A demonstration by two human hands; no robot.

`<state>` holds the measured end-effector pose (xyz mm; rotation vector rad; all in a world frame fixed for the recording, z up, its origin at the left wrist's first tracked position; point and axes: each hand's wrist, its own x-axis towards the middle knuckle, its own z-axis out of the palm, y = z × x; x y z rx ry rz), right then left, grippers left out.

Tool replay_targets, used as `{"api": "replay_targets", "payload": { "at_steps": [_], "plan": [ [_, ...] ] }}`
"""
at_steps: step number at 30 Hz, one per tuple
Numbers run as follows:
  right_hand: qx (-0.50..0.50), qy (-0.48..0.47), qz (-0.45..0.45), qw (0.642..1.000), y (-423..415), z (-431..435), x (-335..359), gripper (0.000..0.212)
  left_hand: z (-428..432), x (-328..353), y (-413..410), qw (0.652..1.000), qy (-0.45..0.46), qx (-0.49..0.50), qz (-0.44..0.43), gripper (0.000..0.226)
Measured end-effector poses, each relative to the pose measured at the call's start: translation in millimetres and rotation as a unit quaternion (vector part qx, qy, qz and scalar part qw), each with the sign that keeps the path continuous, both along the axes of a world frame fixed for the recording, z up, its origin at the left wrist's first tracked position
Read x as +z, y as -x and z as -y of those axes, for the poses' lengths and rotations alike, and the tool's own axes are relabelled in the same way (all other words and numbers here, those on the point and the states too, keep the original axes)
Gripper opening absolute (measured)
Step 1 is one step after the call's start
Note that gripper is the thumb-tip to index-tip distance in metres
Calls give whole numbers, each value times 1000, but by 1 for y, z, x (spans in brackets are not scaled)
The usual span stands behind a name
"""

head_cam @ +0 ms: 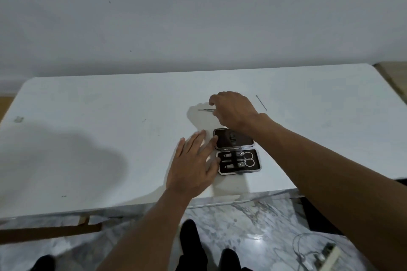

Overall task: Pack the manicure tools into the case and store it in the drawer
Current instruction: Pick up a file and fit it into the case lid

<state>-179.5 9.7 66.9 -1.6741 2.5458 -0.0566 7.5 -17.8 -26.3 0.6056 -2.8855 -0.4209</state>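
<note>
Case (224, 139) lies open on the table (110, 116), scissors (247, 159) strapped in its near half | your left hand (193, 167) flat, straight fingertips touching the case's left edge | your right hand (233, 110) just beyond the case, pinching a thin metal tool (206, 110) | second thin tool (261, 103) beyond the case, rightward

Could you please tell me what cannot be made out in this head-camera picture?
Head view: the back of the right hand hides its fingertips, so whether it pinches the thin tool is unclear.
Head view: the right wrist covers part of the case lid; its inside is dark and blurred.
Head view: the second thin tool is too small to identify.
No drawer is in view.
</note>
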Motion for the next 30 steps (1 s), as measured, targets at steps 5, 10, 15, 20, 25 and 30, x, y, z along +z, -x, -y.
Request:
{"api": "replay_targets", "payload": {
  "at_steps": [5,10,15,20,25,30],
  "plan": [
    [-13,7,15,1000,4,-46,5,19,-1,0,-1,1000,3,4,0,58],
    [-28,21,22,999,6,-94,0,24,2,-2,0,1000,7,7,8,59],
    [-50,28,26,998,9,-119,-9,25,3,-5,0,1000,9,9,15,59],
    [-56,24,6,998,12,-131,-15,24,2,-6,0,1000,14,11,11,58],
    [-60,32,8,998,14,-129,-17,26,3,-7,0,1000,17,13,11,57],
    [-63,10,24,998,12,-123,-14,23,4,-7,0,1000,15,15,6,57]
  ]
}}
